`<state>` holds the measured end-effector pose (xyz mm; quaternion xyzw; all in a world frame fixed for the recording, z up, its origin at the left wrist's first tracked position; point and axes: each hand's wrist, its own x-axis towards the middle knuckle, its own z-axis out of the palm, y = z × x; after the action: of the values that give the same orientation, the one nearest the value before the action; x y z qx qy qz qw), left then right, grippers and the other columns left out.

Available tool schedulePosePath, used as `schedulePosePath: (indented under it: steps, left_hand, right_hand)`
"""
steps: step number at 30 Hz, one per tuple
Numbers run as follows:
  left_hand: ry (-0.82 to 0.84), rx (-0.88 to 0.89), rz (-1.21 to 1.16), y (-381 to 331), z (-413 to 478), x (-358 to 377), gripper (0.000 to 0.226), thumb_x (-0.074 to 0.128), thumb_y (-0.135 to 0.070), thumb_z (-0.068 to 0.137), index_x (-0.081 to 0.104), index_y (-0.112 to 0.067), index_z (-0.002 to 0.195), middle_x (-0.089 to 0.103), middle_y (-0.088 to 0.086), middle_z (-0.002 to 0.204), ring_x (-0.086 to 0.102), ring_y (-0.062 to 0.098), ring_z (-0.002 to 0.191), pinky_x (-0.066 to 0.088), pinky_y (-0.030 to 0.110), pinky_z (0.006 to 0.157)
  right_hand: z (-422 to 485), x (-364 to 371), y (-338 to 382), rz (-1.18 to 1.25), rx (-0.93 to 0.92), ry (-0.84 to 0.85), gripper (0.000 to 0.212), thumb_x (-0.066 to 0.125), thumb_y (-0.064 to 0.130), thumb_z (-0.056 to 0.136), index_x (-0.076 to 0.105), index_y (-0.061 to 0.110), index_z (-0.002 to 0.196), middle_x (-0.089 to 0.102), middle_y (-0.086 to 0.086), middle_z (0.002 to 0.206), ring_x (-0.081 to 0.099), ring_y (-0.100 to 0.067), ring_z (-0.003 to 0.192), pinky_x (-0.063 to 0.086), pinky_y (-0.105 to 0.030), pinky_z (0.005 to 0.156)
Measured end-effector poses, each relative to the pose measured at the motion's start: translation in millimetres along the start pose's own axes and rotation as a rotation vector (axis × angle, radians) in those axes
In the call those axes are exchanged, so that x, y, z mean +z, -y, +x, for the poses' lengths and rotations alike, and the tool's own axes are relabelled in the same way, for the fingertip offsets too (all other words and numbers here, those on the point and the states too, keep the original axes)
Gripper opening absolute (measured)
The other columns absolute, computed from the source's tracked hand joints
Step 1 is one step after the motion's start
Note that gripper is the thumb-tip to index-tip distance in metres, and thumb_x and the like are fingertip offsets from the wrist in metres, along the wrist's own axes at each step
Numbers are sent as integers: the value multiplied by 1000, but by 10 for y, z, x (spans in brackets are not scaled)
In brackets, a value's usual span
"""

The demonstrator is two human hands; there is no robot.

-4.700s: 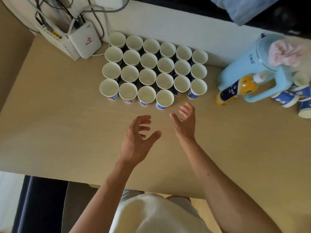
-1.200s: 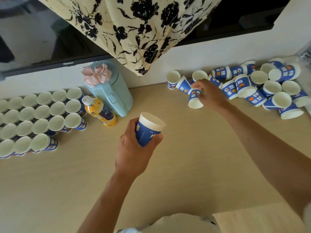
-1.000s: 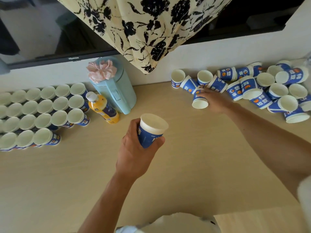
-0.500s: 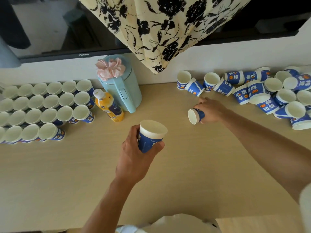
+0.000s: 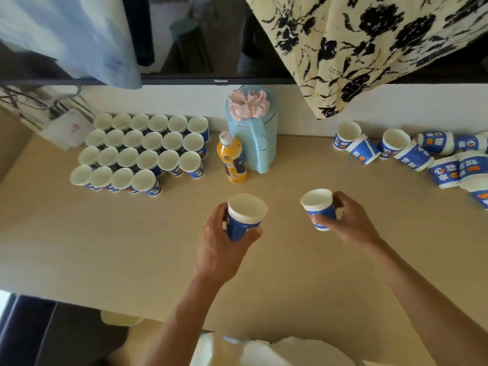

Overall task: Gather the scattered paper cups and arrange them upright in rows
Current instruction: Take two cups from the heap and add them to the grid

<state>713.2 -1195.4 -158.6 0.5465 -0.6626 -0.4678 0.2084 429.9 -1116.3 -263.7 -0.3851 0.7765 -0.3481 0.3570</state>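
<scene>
My left hand (image 5: 220, 253) grips an upright blue-and-white paper cup (image 5: 244, 216) above the middle of the table. My right hand (image 5: 348, 223) holds a second cup (image 5: 318, 207), also mouth up, a little to the right. Several cups stand upright in rows (image 5: 142, 151) at the back left; the front row ends with a cup (image 5: 146, 182) short of the rows behind it. A heap of scattered cups (image 5: 422, 154) lies at the back right, some upright, most on their sides.
A light blue kettle (image 5: 253, 136) with a pink scrunchie on its lid stands at the back centre, an orange drink bottle (image 5: 232, 161) right in front of it. A white router (image 5: 68, 128) and cables sit at the back left. The beige table (image 5: 105, 247) stretches wide.
My right hand has lifted a cup off the table near the heap, turned it mouth up and brought it toward the middle. The view has swung left; my left hand still holds its cup.
</scene>
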Motion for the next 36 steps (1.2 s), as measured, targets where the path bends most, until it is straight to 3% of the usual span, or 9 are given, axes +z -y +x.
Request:
schedulePosePath:
  steps: [2,6,12,16,19,24,31,36]
  left_hand:
    - [-23,-1,-22,79,-1,-92,50,87,-20,76,62,-24,118,69,-15,104,61,-8,90,45,5,69]
    - [-93,-10,-40,297,5,-367,53,90,-21,72,63,-27,117,70,-17,103,64,0,93,46,7,70]
    - [-160,-27,-83,618,77,-801,62,81,-47,58,62,-30,115,69,-23,103,66,6,96,52,24,79]
    - [-157,-35,-90,803,179,-1091,58,84,-38,62,62,-31,115,69,-21,104,67,11,99,57,37,87]
    - [-149,-36,-97,930,270,-1330,57,86,-33,63,61,-33,115,69,-21,106,67,10,99,57,35,87]
    - [-181,-42,-136,1149,437,-1679,61,86,-31,64,60,-31,118,69,-21,109,67,8,103,56,32,90]
    - [-226,-45,-191,1355,584,-2027,58,85,-28,65,61,-28,118,70,-17,109,68,12,103,55,32,91]
    - [-223,-38,-206,1457,615,-2191,58,85,-25,66,61,-30,119,70,-22,108,68,7,100,55,24,86]
  right_hand:
    - [-152,204,154,137,6,30,57,76,57,58,64,31,107,71,16,101,64,3,94,44,-15,71]
    - [-334,660,469,308,4,67,59,76,55,59,64,35,113,72,21,107,65,-1,102,45,-26,78]
    - [-318,1299,931,378,-17,89,57,81,49,62,63,33,114,72,14,111,65,-10,108,51,-36,85]
    - [-208,1717,1199,365,-12,100,58,81,48,62,61,33,114,71,15,112,64,-4,109,52,-31,84]
    - [-83,2039,1379,359,-6,98,63,82,48,61,60,32,117,69,18,114,63,0,110,51,-26,81]
    - [213,2564,1618,343,40,128,55,89,18,72,59,27,118,68,12,115,63,0,108,49,-22,77]
    - [662,3218,1741,262,36,75,56,88,28,69,57,30,115,68,13,113,62,-5,110,56,-39,94]
    - [887,3542,1734,218,20,0,57,88,25,72,57,24,120,65,5,118,62,-11,109,54,-41,97]
